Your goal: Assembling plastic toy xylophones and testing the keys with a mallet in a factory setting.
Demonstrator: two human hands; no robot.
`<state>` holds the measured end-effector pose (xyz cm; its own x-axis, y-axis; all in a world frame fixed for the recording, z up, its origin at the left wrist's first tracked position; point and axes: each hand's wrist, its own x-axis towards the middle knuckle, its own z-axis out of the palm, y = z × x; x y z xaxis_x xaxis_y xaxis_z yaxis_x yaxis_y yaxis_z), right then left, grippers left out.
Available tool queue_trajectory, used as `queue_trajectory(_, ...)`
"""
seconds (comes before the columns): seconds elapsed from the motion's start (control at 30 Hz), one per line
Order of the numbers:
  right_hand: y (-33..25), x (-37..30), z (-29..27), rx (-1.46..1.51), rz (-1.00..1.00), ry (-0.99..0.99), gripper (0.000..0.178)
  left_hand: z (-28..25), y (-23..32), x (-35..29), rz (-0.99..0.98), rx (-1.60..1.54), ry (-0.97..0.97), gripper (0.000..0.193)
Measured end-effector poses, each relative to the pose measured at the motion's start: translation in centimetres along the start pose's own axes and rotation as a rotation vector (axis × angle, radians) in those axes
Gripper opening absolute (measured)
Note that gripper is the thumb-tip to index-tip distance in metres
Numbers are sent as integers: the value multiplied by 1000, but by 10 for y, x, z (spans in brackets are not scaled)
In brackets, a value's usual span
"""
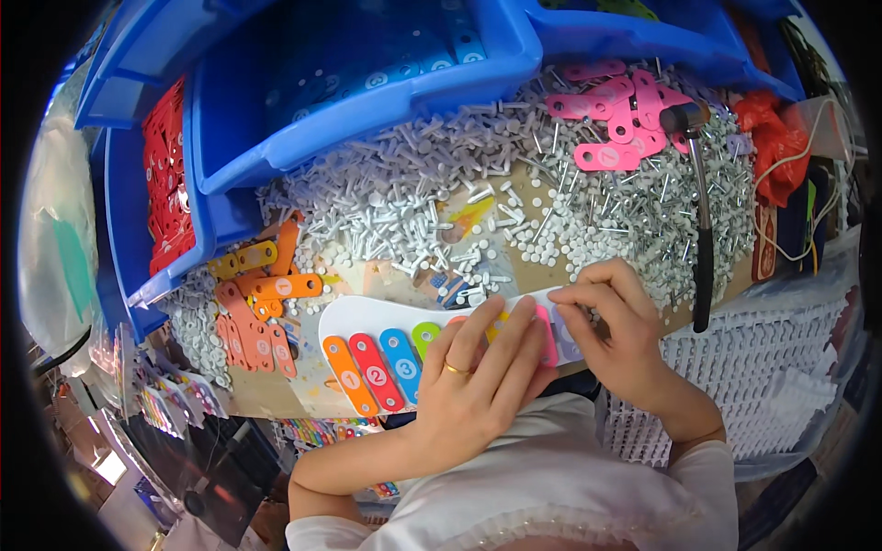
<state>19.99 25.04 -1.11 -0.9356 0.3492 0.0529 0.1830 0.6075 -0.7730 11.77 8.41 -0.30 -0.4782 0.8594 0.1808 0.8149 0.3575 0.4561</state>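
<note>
A white toy xylophone board (pixel 358 313) lies along the front of the table with coloured, numbered bars in a row. Its orange bar (pixel 350 375), red bar (pixel 376 372), blue bar (pixel 401 367) and green bar (pixel 425 336) show at the left. My left hand (pixel 480 386), with a ring on one finger, rests across the middle bars with its fingers stretched out, hiding most of them. At the board's right end, my right hand (pixel 617 323) is pinched at the upper end of a purple bar (pixel 564 336), beside a pink bar (pixel 544 336). Whatever sits in the pinch is too small to make out.
Beyond the board lie heaps of white plastic pegs (pixel 404 216) and metal pins (pixel 634 220). A black-handled hammer (pixel 704 211) lies right, near loose pink bars (pixel 606 158). Blue bins (pixel 367 110) line the back; orange bars (pixel 285 286) lie left. A white basket (pixel 726 386) stands lower right.
</note>
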Motion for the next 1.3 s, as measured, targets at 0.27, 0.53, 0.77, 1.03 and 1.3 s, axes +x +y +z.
queue_trajectory(0.27,7,-18,-11,-122,-171,-67,41,-3,0,-2,8,-29,7,44)
queue_trajectory(0.53,5,27,-24,-206,-320,-61,30,-39,-65,87,292,-89,-158,34)
queue_trajectory(0.77,-4,73,3,-359,-248,0,12,-2,-89,113,508,121,-106,21)
queue_trajectory(1.03,6,89,20,-521,-315,-125,18,-79,-103,25,-131,-241,169,24)
queue_trajectory(1.3,-38,78,16,-389,-245,71,17,-75,-106,-60,-394,-526,247,34)
